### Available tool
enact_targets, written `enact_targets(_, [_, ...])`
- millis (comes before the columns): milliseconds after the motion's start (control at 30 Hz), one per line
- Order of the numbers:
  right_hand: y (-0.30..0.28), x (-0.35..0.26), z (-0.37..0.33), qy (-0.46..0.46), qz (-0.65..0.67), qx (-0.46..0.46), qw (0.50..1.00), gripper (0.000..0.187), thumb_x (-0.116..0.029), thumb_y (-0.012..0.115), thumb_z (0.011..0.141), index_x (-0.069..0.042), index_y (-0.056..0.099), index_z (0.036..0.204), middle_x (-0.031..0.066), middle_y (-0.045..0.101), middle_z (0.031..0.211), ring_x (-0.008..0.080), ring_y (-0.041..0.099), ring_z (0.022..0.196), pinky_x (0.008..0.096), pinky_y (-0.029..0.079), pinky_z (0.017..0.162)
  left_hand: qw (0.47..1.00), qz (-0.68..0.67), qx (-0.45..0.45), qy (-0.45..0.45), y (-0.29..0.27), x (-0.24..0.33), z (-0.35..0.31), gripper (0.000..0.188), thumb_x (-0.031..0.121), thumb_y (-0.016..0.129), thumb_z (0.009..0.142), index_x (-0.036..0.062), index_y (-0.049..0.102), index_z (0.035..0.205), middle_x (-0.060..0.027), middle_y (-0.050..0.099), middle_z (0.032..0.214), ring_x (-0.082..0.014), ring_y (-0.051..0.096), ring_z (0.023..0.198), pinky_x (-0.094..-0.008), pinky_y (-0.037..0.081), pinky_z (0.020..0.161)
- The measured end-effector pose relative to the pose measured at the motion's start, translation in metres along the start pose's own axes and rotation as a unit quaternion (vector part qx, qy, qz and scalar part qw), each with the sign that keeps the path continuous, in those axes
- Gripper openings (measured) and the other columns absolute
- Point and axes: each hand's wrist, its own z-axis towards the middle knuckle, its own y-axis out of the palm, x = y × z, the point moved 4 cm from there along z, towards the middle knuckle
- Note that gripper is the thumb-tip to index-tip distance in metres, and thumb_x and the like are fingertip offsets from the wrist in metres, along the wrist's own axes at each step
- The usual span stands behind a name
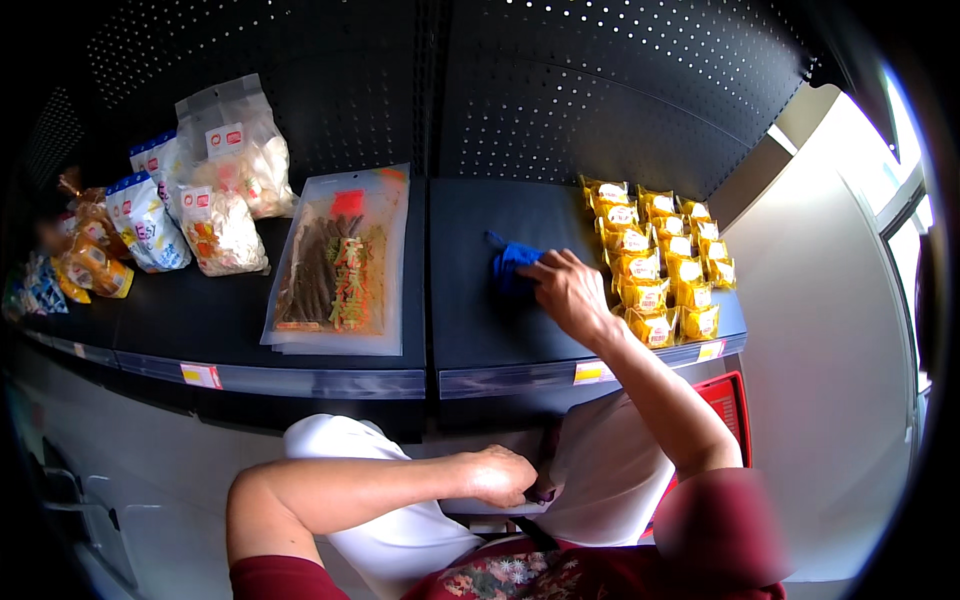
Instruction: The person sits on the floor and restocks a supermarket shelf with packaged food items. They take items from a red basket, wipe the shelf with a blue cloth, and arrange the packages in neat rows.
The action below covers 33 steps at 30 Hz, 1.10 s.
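Observation:
My right hand (pixel 572 290) is closed on a blue cloth (pixel 515 262), which is bunched against the dark shelf (pixel 480 320). Just right of that hand stand rows of small yellow-wrapped packets (pixel 640 265). Low over my lap, my left hand (pixel 503 477) is curled closed. Something small and dark purple shows beside its fingers, but what they hold, if anything, is hidden. Left of the cloth, past the shelf joint, lies a flat clear bag of long brown snack sticks (pixel 330 270).
Clear bags of pale snacks (pixel 225 230), blue-and-white bags (pixel 150 220) and brown-orange packs (pixel 95 265) stand at the left. A perforated black panel (pixel 600 90) backs the shelf. Price tags (pixel 202 376) line its front edge. A red basket (pixel 725 405) sits below right.

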Motion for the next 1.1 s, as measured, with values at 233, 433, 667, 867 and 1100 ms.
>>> enact_targets(233, [0.032, 0.085, 0.064, 0.125, 0.145, 0.068, 0.979, 0.030, -0.014, 0.070, 0.080, -0.012, 0.075, 0.110, 0.0135, 0.073, 0.097, 0.0292, 0.071, 0.087, 0.0385, 0.058, 0.074, 0.998, 0.023, 0.048, -0.015, -0.018, -0.017, -0.001, 0.034, 0.025, 0.061, 0.091, -0.0068, 0.063, 0.103, -0.0241, 0.071, 0.090, -0.0410, 0.070, 0.092, -0.0510, 0.055, 0.082])
enact_targets(433, [-0.046, 0.166, 0.109, 0.248, 0.610, 0.193, 0.727, 0.026, -0.021, 0.071, 0.093, -0.007, 0.067, 0.114, 0.0028, 0.069, 0.089, 0.0130, 0.063, 0.066, 0.0231, 0.049, 0.057, 0.999, 0.018, 0.039, 0.013, -0.018, -0.008, -0.008, 0.031, 0.024, 0.063, 0.092, -0.0062, 0.063, 0.100, -0.0246, 0.071, 0.089, -0.0422, 0.071, 0.088, -0.0524, 0.056, 0.079])
enact_targets(667, [-0.161, 0.169, 0.184, 0.039, 0.168, 0.472, 0.864, 0.033, -0.010, 0.072, 0.082, -0.014, 0.072, 0.114, 0.0103, 0.067, 0.094, 0.0252, 0.064, 0.090, 0.0377, 0.052, 0.082, 0.996, 0.016, 0.061, 0.068, 0.000, 0.000, -0.007, 0.032, 0.027, 0.065, 0.092, -0.0046, 0.063, 0.098, -0.0230, 0.070, 0.090, -0.0408, 0.071, 0.086, -0.0519, 0.056, 0.075])
enact_targets(867, [-0.018, 0.132, 0.164, 0.155, 0.057, 0.352, 0.921, 0.026, -0.009, 0.074, 0.076, -0.015, 0.065, 0.100, 0.0124, 0.058, 0.099, 0.0343, 0.057, 0.100, 0.0456, 0.051, 0.086, 0.994, 0.019, 0.088, 0.058, -0.009, -0.004, -0.009, 0.031, 0.026, 0.070, 0.091, -0.0044, 0.063, 0.096, -0.0227, 0.070, 0.087, -0.0395, 0.072, 0.086, -0.0487, 0.058, 0.075])
enact_targets(1100, [0.071, 0.130, 0.137, 0.207, 0.115, 0.204, 0.950, 0.029, -0.006, 0.077, 0.077, -0.013, 0.065, 0.102, 0.0126, 0.059, 0.098, 0.0339, 0.058, 0.103, 0.0441, 0.050, 0.091, 0.996, 0.007, 0.074, 0.055, -0.009, -0.005, -0.008, 0.029, 0.022, 0.072, 0.089, -0.0052, 0.063, 0.092, -0.0231, 0.070, 0.084, -0.0403, 0.072, 0.085, -0.0483, 0.058, 0.075])
